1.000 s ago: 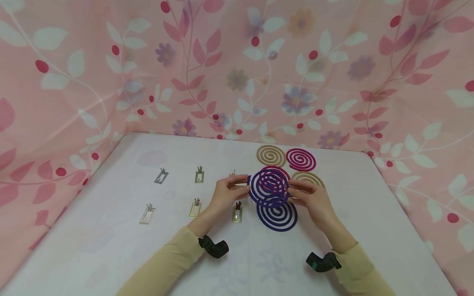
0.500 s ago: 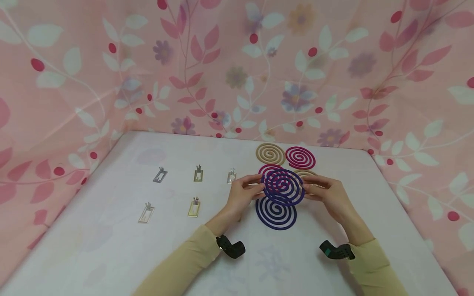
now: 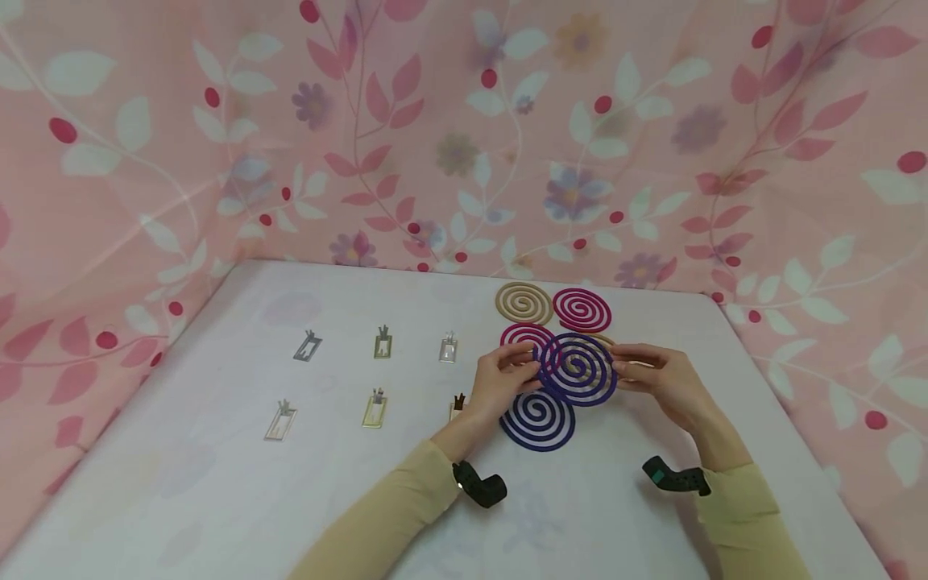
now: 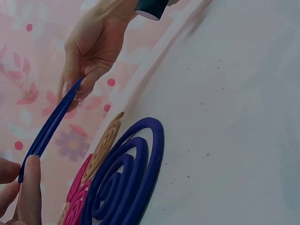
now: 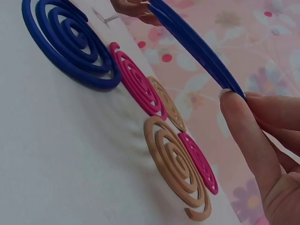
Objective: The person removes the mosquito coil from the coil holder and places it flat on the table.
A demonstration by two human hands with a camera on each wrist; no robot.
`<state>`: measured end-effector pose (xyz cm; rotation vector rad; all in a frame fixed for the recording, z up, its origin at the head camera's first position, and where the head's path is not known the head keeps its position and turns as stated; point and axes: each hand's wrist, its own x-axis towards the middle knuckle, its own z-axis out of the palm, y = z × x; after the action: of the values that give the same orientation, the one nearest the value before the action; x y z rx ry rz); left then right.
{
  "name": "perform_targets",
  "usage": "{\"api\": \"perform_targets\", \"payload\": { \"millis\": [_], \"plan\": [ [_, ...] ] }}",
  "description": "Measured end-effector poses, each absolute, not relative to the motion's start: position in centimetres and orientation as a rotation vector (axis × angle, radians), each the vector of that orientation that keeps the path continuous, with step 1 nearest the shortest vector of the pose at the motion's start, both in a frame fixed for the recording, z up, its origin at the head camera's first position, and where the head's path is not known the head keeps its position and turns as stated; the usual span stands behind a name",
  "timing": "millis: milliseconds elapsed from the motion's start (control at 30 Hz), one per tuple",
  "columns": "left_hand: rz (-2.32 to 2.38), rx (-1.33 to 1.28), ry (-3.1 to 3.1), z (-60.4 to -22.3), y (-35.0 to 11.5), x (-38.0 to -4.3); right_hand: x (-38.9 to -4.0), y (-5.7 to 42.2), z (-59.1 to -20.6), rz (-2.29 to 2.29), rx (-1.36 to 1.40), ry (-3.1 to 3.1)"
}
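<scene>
A dark blue mosquito coil [image 3: 577, 367] is held up off the table between both hands. My left hand [image 3: 499, 385] pinches its left edge, and my right hand [image 3: 673, 388] pinches its right edge between thumb and fingers. Both wrist views show the held coil [image 4: 52, 125] nearly edge-on, raised above the other coils. A second blue coil [image 3: 538, 414] lies flat just below it in the head view. Behind the held one, a magenta coil [image 3: 516, 332] is partly covered, and a tan coil [image 5: 174, 159] is mostly hidden in the head view but plain in the right wrist view.
Farther back lie another tan coil [image 3: 524, 304] and another magenta coil [image 3: 582, 310]. Several small metal coil stands [image 3: 374, 411] are spread in two rows on the white table [image 3: 217, 483]. The left forearm partly covers a dark-pronged stand [image 3: 457, 405]. A floral curtain [image 3: 464, 161] surrounds the table.
Both hands have carried the blue coil rightward, from over the magenta coil to over the tan one. The back-row stand nearest the left hand has come fully into sight.
</scene>
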<state>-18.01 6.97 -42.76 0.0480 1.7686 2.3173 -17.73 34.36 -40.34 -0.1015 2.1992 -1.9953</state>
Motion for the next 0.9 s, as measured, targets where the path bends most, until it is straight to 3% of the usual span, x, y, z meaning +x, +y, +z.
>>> {"api": "perform_targets", "payload": {
  "millis": [900],
  "plan": [
    [2.099,0.163,1.962,-44.6,10.1,-17.5,-17.9,40.0,-42.2,-1.668,-0.168,2.204]
  ]
}}
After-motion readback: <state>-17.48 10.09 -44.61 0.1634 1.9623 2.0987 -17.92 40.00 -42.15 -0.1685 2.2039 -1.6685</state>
